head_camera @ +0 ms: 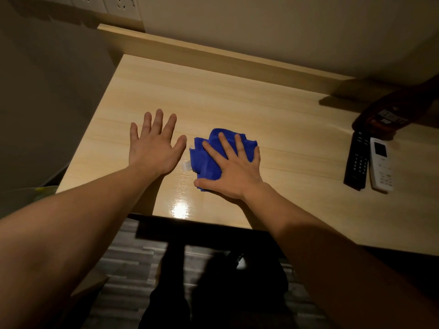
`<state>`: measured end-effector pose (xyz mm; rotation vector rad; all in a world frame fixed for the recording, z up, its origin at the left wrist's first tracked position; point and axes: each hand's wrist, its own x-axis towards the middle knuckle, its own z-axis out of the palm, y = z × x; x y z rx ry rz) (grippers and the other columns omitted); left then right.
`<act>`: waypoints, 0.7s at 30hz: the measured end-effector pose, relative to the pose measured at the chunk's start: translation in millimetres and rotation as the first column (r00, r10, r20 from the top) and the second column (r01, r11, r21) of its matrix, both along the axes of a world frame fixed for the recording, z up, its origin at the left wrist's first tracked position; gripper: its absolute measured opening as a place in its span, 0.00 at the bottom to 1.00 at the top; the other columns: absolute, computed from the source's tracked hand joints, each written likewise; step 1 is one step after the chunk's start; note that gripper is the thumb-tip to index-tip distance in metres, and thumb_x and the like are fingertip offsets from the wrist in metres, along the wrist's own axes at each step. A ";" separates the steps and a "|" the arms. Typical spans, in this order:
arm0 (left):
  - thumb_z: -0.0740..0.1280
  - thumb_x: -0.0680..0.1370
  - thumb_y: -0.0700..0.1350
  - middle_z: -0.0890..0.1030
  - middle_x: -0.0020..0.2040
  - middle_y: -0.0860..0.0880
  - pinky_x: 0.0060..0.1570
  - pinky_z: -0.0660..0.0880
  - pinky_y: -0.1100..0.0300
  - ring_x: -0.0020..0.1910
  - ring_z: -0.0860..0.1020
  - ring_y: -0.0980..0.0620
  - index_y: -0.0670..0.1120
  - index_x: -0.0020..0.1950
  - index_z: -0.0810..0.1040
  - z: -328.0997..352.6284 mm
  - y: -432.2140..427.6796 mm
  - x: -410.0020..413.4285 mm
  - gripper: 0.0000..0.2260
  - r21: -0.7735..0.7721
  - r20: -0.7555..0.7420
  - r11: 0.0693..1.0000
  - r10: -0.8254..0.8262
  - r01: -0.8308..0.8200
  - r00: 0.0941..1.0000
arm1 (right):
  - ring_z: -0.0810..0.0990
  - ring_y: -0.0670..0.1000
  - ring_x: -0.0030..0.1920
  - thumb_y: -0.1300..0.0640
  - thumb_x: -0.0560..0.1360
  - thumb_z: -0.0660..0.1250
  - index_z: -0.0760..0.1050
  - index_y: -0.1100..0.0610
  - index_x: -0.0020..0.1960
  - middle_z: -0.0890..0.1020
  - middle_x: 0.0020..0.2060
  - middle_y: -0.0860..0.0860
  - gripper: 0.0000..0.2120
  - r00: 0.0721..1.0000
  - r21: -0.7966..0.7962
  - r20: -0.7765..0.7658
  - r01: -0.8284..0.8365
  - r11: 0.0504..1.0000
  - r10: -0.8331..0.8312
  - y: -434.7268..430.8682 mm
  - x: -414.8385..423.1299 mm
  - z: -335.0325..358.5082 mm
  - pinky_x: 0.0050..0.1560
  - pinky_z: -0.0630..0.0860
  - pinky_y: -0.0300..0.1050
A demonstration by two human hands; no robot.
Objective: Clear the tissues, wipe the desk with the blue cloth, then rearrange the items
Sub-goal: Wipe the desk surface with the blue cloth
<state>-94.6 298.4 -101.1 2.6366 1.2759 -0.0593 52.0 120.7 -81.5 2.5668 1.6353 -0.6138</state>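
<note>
Two bare forearms are seen, with no sleeves reaching the wrists. No rings, watch or bands are worn on the left hand [154,148] or the right hand [234,173]. Dark trousers are glimpsed below.

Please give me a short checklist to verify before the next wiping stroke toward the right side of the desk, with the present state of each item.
1. Right hand flat on the blue cloth: ok.
2. Left hand off the cloth, spread on the desk: ok.
3. Cloth spread flat: not ok, it is bunched.
4. Path to the right free: not ok, black remote and white remote lie there.
5. Tissues gone from the desk: ok in the part visible.
6. Desk surface already clean: cannot tell.
</note>
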 end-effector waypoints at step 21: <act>0.47 0.84 0.65 0.48 0.86 0.44 0.80 0.43 0.34 0.85 0.44 0.40 0.54 0.85 0.49 5.6 0.5 -0.2 0.31 -0.044 -0.013 0.999 -0.011 0.010 1.000 | 0.64 0.46 0.79 0.58 0.77 0.69 0.73 0.45 0.75 0.70 0.77 0.44 0.28 0.931 0.396 -0.160 -0.244 0.886 0.327 -137.6 -19.3 -12.9 0.65 0.65 0.47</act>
